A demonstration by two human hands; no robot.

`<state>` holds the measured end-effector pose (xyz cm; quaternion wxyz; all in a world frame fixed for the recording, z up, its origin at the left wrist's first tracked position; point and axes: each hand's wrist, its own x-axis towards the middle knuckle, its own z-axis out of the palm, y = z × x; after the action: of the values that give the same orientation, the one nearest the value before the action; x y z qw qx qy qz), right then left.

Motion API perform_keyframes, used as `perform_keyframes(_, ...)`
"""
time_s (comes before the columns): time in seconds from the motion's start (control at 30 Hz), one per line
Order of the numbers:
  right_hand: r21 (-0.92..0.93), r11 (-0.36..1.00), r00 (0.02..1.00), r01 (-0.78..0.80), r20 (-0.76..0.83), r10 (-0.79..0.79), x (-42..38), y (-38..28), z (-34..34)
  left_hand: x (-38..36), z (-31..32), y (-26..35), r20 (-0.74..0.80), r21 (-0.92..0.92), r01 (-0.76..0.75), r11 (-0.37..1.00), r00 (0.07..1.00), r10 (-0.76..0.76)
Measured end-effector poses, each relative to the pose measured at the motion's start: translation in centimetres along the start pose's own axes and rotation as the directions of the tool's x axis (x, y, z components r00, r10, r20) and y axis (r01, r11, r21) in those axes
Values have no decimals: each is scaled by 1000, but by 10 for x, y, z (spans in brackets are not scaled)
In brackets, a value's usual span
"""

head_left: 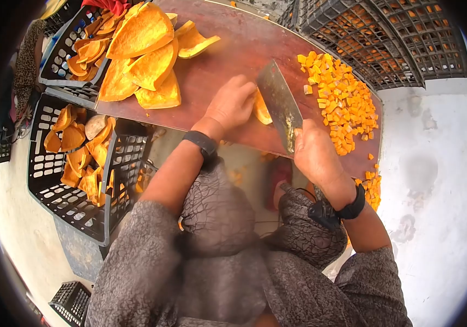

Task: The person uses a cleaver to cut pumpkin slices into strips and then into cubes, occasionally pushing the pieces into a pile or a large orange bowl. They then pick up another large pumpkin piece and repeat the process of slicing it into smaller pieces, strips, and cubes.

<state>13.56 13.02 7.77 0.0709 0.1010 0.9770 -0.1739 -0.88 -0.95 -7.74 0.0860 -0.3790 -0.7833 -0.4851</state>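
My right hand (316,150) is closed around the handle of a cleaver (280,101), whose broad blade stands on edge over the red-brown tabletop (211,71). Bits of yellow flesh stick to the blade near the handle. Left of the blade, my left hand (231,103) has its fingers curled down against a pumpkin piece (262,110). That piece shows only in part, between the fingers and the blade. Right of the cleaver lies a heap of diced pumpkin (339,101). Large curved pumpkin pieces (146,52) are piled at the table's left end.
Black crates with pumpkin pieces stand at the left, one low (108,191) and one higher (61,62). Stacked black crates (375,41) hold more orange pieces beyond the table's far right edge. More pumpkin cubes (372,191) lie below the right edge, near my forearm.
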Motion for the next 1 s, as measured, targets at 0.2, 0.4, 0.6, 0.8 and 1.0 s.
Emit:
perform_keyframes(0.2, -16, 1000, 1000, 7, 14, -7, -6, 0, 7, 0, -2, 1, 32, -47, 38, 998, 999, -36)
perform_keyframes(0.4, -30, 999, 999, -11, 43, 12, -4, -4, 9, 0, -1, 1, 34, -52, 58, 997, 998, -56)
perform_keyframes(0.6, -15, 1000, 999, -3, 51, 3, 13, 1, 23, 2, -2, 1, 30, -50, 37, 998, 999, -35)
perform_keyframes(0.8, -51, 999, 999, 2, 41, 0, 15, 1, 24, 0, -1, 1, 6, -28, 43, 999, 999, -43)
perform_keyframes(1.0, -76, 995, 998, -64, 25, 66, 36, 3, 50, 2, -2, 2, 24, -13, 35, 999, 999, -34)
